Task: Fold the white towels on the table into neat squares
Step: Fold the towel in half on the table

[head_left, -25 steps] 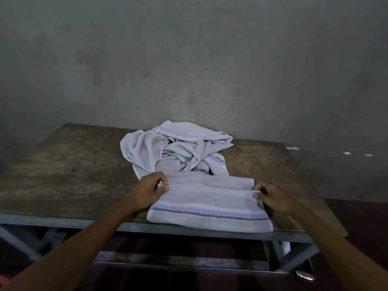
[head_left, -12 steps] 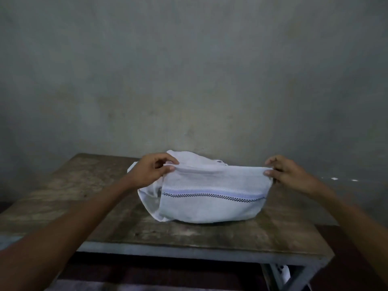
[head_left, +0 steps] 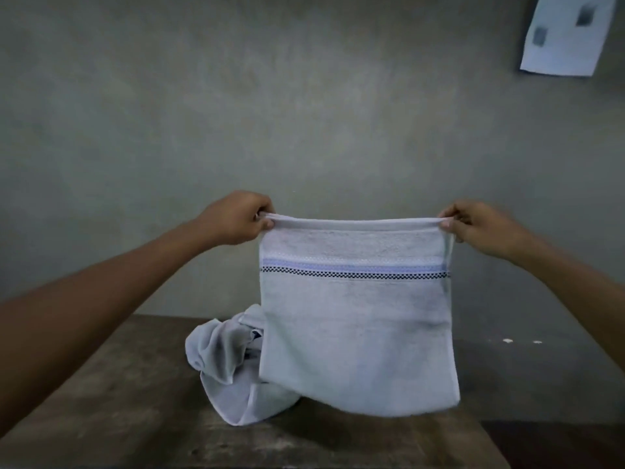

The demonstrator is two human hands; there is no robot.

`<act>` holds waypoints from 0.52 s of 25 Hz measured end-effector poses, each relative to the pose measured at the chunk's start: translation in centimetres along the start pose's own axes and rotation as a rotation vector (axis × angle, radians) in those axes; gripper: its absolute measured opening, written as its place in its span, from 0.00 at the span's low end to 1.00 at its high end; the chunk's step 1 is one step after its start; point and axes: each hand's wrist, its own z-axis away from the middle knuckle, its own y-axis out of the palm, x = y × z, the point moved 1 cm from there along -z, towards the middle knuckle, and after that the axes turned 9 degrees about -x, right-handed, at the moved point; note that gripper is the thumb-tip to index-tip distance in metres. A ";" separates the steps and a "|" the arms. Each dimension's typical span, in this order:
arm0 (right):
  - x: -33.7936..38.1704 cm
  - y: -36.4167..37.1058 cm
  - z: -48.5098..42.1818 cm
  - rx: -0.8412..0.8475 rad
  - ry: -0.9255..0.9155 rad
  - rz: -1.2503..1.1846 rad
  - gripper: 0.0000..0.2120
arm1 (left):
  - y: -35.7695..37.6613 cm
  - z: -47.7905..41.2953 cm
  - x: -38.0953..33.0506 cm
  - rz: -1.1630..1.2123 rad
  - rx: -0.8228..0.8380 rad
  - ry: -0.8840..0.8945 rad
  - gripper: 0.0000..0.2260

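Note:
A white towel [head_left: 358, 326] with a blue band and a black checkered stripe hangs spread out in the air above the wooden table [head_left: 111, 411]. My left hand [head_left: 236, 218] pinches its top left corner and my right hand [head_left: 477, 228] pinches its top right corner. The towel's lower edge hangs just above the tabletop. Behind it, a crumpled heap of white towel [head_left: 220, 363] lies on the table, partly hidden by the hanging one.
A grey plaster wall [head_left: 304, 113] rises right behind the table. A sheet of paper [head_left: 568, 35] is stuck on it at the top right. The table's right edge lies near the hanging towel's right side.
Both hands have lifted the towel from lying folded at the table's front edge up into the air, where it now hangs stretched between them. The view has tilted upward.

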 end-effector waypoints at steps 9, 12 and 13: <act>-6.8 -0.3 1.9 -0.050 0.219 -0.004 0.11 | 8.4 -1.4 -4.2 0.397 -0.122 -0.157 0.01; -9.5 0.3 6.0 -0.041 0.197 0.001 0.08 | 9.9 2.8 -5.4 0.573 -0.083 -0.168 0.08; -10.6 0.8 8.1 -0.003 0.204 -0.006 0.06 | 10.7 4.9 -5.9 0.613 -0.019 -0.154 0.09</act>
